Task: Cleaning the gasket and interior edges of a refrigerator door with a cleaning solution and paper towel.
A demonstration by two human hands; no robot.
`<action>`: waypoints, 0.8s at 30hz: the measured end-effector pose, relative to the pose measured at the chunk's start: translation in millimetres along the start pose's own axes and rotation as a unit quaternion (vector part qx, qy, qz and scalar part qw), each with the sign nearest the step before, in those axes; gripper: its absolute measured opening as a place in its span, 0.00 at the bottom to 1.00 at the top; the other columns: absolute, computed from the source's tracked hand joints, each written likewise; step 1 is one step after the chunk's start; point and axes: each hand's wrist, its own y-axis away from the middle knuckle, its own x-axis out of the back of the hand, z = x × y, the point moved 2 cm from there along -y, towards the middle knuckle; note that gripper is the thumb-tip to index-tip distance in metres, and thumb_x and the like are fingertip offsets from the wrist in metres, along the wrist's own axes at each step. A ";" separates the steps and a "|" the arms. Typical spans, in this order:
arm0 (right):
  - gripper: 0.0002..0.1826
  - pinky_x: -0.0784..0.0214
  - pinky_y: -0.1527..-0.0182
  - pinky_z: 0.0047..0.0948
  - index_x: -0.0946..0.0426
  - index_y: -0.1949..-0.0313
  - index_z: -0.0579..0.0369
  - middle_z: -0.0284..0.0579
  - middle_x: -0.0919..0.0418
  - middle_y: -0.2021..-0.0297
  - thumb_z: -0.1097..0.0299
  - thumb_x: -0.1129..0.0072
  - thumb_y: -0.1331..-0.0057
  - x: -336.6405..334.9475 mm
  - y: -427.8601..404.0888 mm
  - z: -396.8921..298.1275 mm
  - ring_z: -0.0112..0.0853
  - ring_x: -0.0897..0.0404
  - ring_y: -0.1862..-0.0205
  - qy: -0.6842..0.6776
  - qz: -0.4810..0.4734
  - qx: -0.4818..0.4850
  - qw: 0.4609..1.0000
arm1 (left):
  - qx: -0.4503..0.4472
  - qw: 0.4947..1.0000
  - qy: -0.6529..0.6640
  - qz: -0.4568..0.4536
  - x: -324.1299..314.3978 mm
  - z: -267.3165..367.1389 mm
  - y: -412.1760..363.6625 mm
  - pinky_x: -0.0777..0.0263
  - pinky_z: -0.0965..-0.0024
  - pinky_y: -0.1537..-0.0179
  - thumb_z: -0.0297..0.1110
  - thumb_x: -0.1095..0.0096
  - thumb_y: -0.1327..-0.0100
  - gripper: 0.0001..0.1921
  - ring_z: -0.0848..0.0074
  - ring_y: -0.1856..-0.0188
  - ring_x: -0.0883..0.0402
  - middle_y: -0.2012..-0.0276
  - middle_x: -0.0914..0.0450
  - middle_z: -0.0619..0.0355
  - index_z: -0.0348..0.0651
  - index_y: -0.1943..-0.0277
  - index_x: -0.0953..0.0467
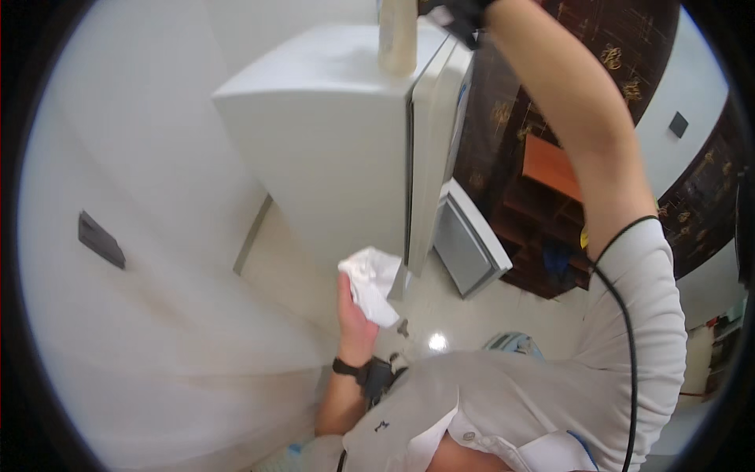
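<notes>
My left hand (355, 315) holds a crumpled white tissue or cloth (373, 280), thumb along its left edge. It hangs low beside the side panel of a white refrigerator (330, 159). My right arm (566, 88) stretches up over the refrigerator's front. A black wrist-worn device (463, 17) shows at the top edge, and the right hand itself lies beyond the picture. A pale, cloudy bottle (398, 41) stands on the refrigerator top, close to that wrist; its upper end is cut off. The upper door (433, 159) sits against the body.
Below, a lower door (469, 242) swings out over the glossy tiled floor (424, 312). Dark patterned shelving (501, 118) with an orange panel (551, 162) stands on the right. A white wall (147, 147) carries a grey switch plate (101, 239). A black cable (628, 330) runs down my right sleeve.
</notes>
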 end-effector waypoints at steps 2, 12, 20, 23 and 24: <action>0.25 0.34 0.47 0.38 0.31 0.44 0.53 0.47 0.25 0.54 0.48 0.52 0.31 46.9 45.7 -43.9 0.37 0.26 0.52 0.067 -0.055 0.091 0.992 | -0.007 1.000 -0.024 -0.014 2.2 -0.1 -5.9 0.38 0.62 0.36 0.48 0.62 0.25 0.23 0.67 0.40 0.28 0.43 0.26 0.56 0.39 0.39 0.32; 0.17 0.28 0.55 0.27 0.24 0.49 0.60 0.39 0.20 0.58 0.61 0.52 0.27 142.2 396.5 77.9 0.26 0.22 0.56 -0.092 -0.234 -0.478 0.841 | 0.099 0.994 -0.041 -0.015 -58.9 -21.2 -16.8 0.34 0.64 0.41 0.45 0.59 0.26 0.22 0.69 0.43 0.27 0.46 0.25 0.54 0.35 0.41 0.33; 0.19 0.30 0.60 0.25 0.24 0.52 0.59 0.38 0.22 0.57 0.55 0.54 0.27 200.2 451.3 76.1 0.24 0.24 0.59 -0.418 -0.045 -0.573 0.704 | 0.261 0.947 -0.158 -0.097 -127.1 -79.2 -5.8 0.36 0.63 0.38 0.46 0.65 0.24 0.25 0.69 0.39 0.30 0.40 0.29 0.53 0.36 0.36 0.37; 0.17 0.33 0.57 0.24 0.25 0.50 0.58 0.37 0.22 0.57 0.57 0.49 0.29 220.7 464.3 67.3 0.22 0.26 0.58 -0.374 -0.047 -0.537 0.755 | 0.275 0.935 -0.209 -0.082 -129.1 -107.9 1.2 0.37 0.64 0.38 0.47 0.66 0.24 0.26 0.70 0.38 0.31 0.39 0.31 0.54 0.37 0.34 0.39; 0.17 0.35 0.56 0.23 0.26 0.49 0.57 0.36 0.22 0.56 0.59 0.47 0.30 227.8 469.0 63.8 0.22 0.26 0.57 -0.249 -0.099 -0.484 0.833 | 0.278 0.933 -0.213 -0.082 -126.4 -117.8 1.6 0.37 0.64 0.38 0.47 0.66 0.24 0.26 0.70 0.38 0.31 0.39 0.31 0.54 0.37 0.34 0.39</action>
